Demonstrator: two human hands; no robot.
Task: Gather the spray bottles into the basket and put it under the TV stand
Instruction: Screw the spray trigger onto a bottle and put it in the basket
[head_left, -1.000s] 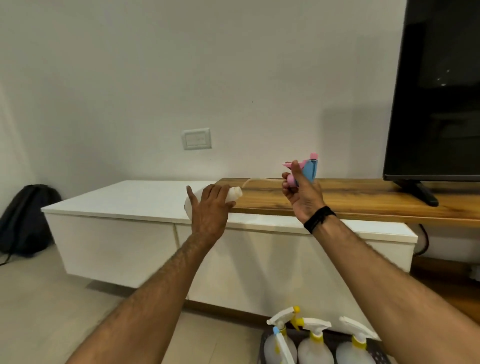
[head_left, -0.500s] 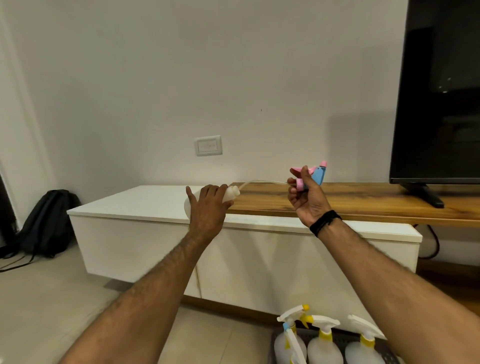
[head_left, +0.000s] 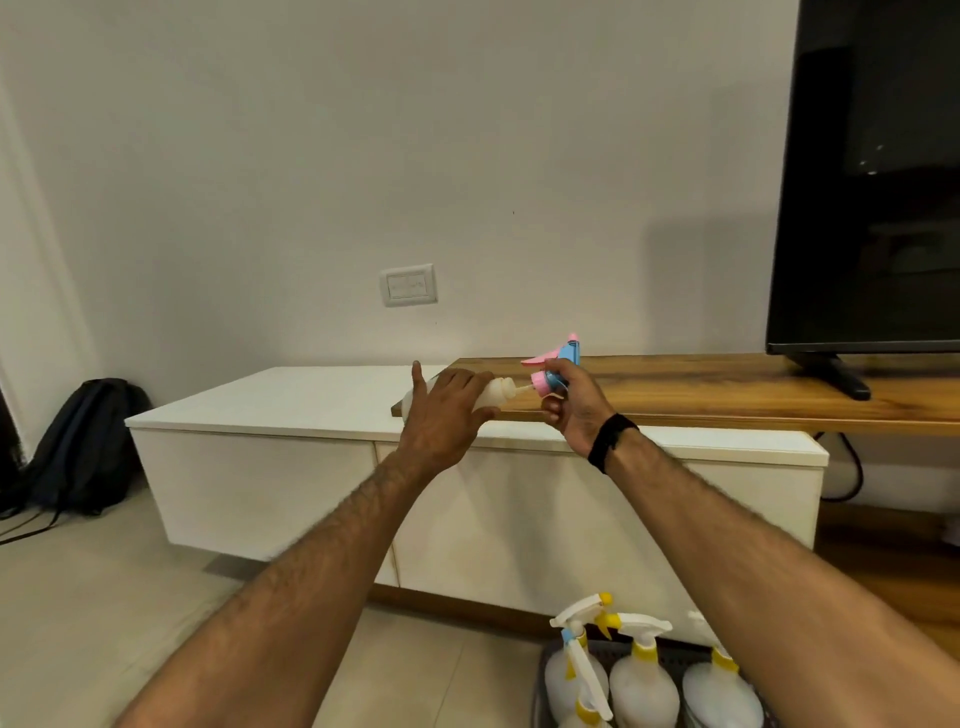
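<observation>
Head view only. Our left hand (head_left: 447, 410) wraps a white bottle (head_left: 488, 393), fingers curled over its body and thumb raised, holding it sideways above the white TV stand (head_left: 322, 452) with its neck pointing right. Our right hand (head_left: 571, 408), black band (head_left: 610, 440) at the wrist, pinches a pink-and-blue spray head (head_left: 555, 366) just beside the bottle's neck; we cannot tell whether the two touch. Low in view, a dark basket (head_left: 691, 656) sits on the floor in front of the stand, holding several white spray bottles (head_left: 644, 686) with yellow collars, upright. A television (head_left: 872, 208) stands on the wooden shelf (head_left: 701, 389) to the right. A dark backpack (head_left: 85, 447) leans against the wall at left.
</observation>
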